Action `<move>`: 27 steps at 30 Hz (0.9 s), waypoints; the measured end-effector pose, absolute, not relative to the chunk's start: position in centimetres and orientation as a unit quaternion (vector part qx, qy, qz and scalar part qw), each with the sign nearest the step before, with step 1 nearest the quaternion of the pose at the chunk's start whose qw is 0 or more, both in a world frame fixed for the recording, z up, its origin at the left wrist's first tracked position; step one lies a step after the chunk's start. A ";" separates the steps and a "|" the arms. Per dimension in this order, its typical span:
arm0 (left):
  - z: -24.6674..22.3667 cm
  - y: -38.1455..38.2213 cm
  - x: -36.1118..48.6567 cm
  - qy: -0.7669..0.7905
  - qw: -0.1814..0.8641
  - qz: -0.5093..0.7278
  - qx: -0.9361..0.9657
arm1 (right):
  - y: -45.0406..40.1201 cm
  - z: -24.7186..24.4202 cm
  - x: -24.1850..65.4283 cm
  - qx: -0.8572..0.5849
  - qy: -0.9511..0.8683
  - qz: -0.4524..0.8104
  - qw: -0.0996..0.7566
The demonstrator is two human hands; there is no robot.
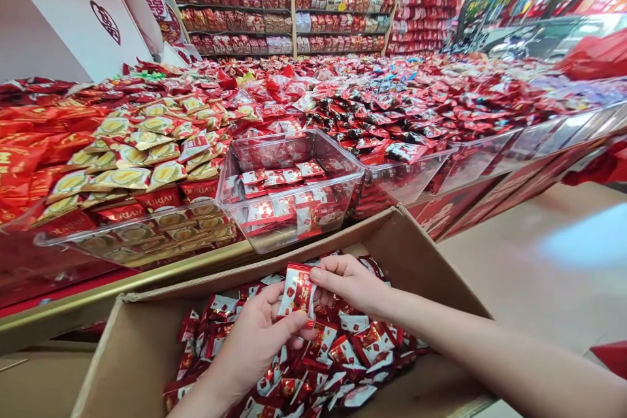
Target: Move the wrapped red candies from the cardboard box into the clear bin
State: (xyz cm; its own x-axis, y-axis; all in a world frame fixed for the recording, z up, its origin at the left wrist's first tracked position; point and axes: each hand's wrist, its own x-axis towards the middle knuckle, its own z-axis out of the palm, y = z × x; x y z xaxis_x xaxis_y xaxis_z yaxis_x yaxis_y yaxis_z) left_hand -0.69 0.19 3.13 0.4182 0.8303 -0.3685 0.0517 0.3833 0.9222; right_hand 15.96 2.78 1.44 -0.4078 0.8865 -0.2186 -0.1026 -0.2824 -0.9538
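Between my hands is a small red-and-white candy packet [298,290], its printed face turned up toward me. My left hand [267,323] grips its lower left side with thumb and fingers. At the upper right edge, my right hand [345,281] pinches the same packet. Both hands are over an open cardboard box [431,268] holding many loose packets [323,343] of the same look. Just beyond the box stands a clear plastic bin [350,176], with rows of similar packets [284,177] laid neatly in it.
Durian snack packets [161,144] are heaped left of the clear bin. Dark red packets [372,117] fill the bin on its right. A gold rail [196,268] runs along the display's front. Stocked shelves [294,6] stand at the back; pale floor [539,241] lies at right.
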 end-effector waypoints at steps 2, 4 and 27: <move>3.2 0.1 -0.7 0.459 0.693 0.289 0.474 | 2.9 1.6 16.0 -0.401 -0.486 0.682 0.370; 3.2 0.1 -0.7 0.460 0.691 0.295 0.473 | 2.9 1.6 16.0 -0.404 -0.495 0.672 0.375; 3.2 -0.2 0.2 0.480 0.657 0.437 0.383 | 2.2 2.2 16.0 -0.414 -0.430 0.702 0.389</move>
